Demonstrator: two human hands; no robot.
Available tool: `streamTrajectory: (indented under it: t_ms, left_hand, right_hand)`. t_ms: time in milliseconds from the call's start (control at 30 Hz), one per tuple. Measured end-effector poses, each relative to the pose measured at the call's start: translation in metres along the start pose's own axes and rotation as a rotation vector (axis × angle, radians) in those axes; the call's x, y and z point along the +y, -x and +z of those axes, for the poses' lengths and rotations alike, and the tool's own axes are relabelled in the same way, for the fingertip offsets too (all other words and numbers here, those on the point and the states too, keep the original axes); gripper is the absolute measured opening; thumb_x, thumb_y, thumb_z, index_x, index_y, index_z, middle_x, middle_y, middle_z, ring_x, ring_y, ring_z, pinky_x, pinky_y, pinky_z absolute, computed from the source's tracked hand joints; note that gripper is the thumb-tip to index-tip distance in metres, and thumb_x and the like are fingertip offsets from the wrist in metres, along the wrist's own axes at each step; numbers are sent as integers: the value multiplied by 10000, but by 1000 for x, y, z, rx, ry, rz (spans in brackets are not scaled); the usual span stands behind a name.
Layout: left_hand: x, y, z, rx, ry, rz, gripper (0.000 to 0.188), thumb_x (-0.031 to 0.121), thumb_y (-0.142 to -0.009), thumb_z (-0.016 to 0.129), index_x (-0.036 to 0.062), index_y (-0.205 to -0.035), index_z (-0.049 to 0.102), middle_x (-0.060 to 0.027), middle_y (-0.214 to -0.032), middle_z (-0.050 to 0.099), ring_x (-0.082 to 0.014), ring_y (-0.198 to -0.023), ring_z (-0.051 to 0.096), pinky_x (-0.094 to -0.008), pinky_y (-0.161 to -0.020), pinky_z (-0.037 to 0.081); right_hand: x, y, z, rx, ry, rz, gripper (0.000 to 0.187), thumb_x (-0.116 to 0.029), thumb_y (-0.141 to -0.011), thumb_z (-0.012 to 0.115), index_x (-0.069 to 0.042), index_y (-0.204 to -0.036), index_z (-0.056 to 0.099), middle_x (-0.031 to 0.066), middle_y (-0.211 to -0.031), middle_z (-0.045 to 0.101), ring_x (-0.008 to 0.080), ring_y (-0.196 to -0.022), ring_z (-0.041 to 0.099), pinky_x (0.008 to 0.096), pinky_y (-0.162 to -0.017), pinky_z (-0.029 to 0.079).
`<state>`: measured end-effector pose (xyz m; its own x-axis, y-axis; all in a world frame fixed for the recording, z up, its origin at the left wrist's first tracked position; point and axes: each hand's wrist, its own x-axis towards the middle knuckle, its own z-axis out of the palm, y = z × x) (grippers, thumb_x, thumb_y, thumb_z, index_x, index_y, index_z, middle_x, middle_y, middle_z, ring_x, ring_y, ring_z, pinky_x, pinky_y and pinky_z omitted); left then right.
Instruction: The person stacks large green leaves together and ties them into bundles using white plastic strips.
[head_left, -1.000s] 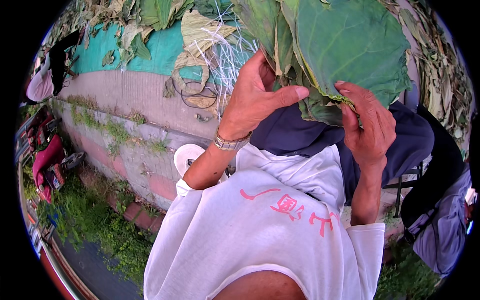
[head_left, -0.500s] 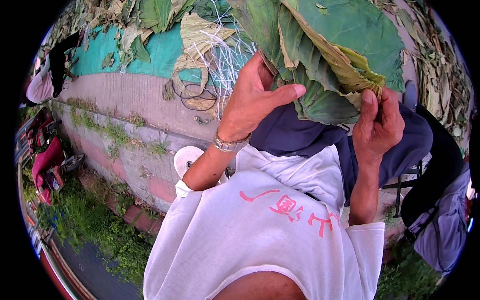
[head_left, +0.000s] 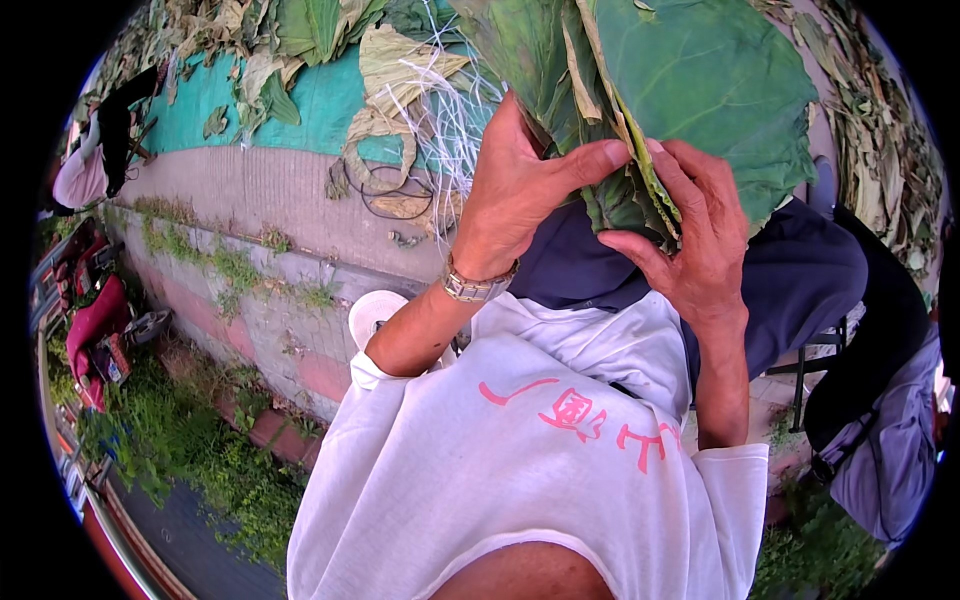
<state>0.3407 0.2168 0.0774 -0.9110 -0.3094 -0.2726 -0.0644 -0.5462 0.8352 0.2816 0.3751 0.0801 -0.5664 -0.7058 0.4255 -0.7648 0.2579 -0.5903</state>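
Nearest is the person's white shirt [head_left: 450, 450], with red markings across its chest, and beyond its hem the dark trousers [head_left: 815, 265] cover the lap. A metal-banded wristwatch [head_left: 482, 287] circles the left wrist, and a white round object [head_left: 378, 318] sits to the left of that forearm. Just past the lap, toward the far side, a leaf bundle [head_left: 715, 100] of large green leaves is held up between both hands, its middle folded into a narrow ridge with yellow-brown edges. The left hand [head_left: 520, 195] grips the bundle's left side, fingers behind it and thumb stretched across the front to the fold. The right hand [head_left: 695, 235] is closed around the lower end of the fold from the right, fingertips on the ridge and thumb beneath, near the left thumb. To the left, weeds [head_left: 235, 265] grow along a kerb, and a magenta-covered vehicle [head_left: 97, 325] stands farther left. To the right are a black trouser leg [head_left: 890, 310] and a greyish garment [head_left: 885, 480]. Farther away, a dark wire loop [head_left: 398, 215] lies on the ridged pavement [head_left: 235, 180] beside tangled white strings [head_left: 450, 110]. A teal tarp [head_left: 325, 110] spreads beyond, with loose leaves on it, and dry leaves [head_left: 875, 150] are heaped at far right.
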Motion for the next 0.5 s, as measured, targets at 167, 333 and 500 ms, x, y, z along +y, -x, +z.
streamTrajectory:
  t_ms: [167, 333, 500]
  left_hand:
    - [-1, 0, -1, 2, -28, 8, 507, 59, -702, 735, -8, -1110, 441, -70, -999, 584, -119, -903, 569, -258, -787, 475]
    - [-3, 1, -3, -7, -28, 26, 482, 71, -726, 712, -13, -1118, 444, -81, -1022, 580, -127, -919, 565, -265, -811, 460]
    - [-6, 3, -7, -40, -74, 25, 473, 95, -768, 671, -24, -1160, 434, -96, -1098, 559, -149, -971, 552, -282, -873, 422]
  right_hand:
    - [-4, 1, -2, -43, 11, 36, 596, -228, -620, 734, 0, -1128, 522, 126, -1014, 534, 287, -854, 533, 369, -718, 445]
    - [-6, 2, 0, -10, 38, -33, 475, -70, -674, 661, 27, -1117, 520, 154, -1024, 540, 305, -843, 548, 383, -706, 455]
    - [1, 7, 9, 106, 128, -101, 374, -14, -690, 619, 61, -1047, 539, 167, -939, 577, 311, -761, 575, 369, -643, 477]
